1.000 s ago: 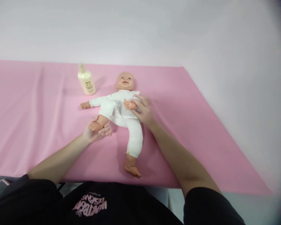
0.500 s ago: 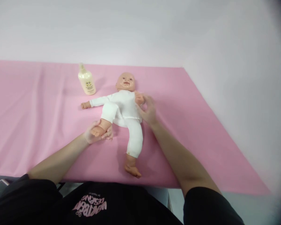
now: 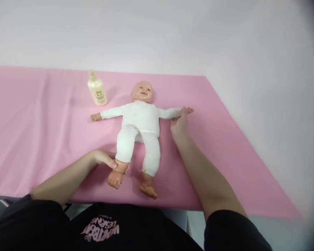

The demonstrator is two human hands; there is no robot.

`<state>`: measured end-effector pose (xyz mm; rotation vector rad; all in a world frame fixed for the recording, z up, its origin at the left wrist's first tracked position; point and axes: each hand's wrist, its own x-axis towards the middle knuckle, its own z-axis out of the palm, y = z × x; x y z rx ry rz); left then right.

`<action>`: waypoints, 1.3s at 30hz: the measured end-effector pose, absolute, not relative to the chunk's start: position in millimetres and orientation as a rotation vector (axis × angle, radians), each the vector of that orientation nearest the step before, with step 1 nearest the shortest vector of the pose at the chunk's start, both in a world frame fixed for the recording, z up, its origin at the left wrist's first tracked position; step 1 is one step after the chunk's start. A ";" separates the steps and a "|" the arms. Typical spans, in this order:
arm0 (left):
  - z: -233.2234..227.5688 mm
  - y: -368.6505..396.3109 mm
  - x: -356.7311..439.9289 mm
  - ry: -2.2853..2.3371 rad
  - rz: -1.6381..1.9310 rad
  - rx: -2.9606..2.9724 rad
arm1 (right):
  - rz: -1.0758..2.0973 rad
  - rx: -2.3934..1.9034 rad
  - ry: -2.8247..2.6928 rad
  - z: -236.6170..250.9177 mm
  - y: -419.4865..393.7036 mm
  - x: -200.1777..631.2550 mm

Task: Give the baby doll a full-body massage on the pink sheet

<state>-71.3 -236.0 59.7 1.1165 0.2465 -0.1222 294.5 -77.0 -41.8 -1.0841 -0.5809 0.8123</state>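
Doll (image 3: 140,120): 1 | bottle (image 3: 96,90): 1 | left hand (image 3: 104,158) seemingly grips ankle | right hand (image 3: 179,124) at wrist

Black short-sleeved top (image 3: 99,226) with pink lettering, apparently reading "designs"

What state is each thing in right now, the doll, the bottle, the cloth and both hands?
doll: lying face up on the cloth, arms spread, legs straight.
bottle: upright, cap on, apart from the doll.
pink cloth: spread flat, faintly creased.
left hand: gripping the doll's ankle.
right hand: holding the doll's outstretched wrist.
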 end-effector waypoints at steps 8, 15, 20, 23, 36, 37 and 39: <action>55.0 -240.1 -70.1 0.232 -0.027 1.044 | 0.467 -1.019 -1.013 -7.4 -98.9 272.2; 46.4 -237.9 -66.5 0.300 0.417 0.858 | 0.183 -0.933 -1.474 26.6 -146.0 218.5; 54.0 -235.0 -63.1 0.409 0.567 0.716 | -0.035 -0.744 -1.851 28.0 -160.2 210.0; 57.4 -236.0 -61.1 0.445 0.590 0.700 | -0.131 -0.695 -1.960 26.8 -158.5 209.8; 45.5 -237.4 -65.1 0.291 0.376 0.878 | 0.088 -0.842 -1.823 28.4 -154.8 217.1; 44.3 -237.5 -66.6 0.261 0.321 0.899 | 0.125 -0.877 -1.734 29.1 -152.6 219.3; 43.6 -237.8 -69.4 0.207 0.206 0.942 | 0.214 -0.926 -1.525 29.9 -145.6 225.8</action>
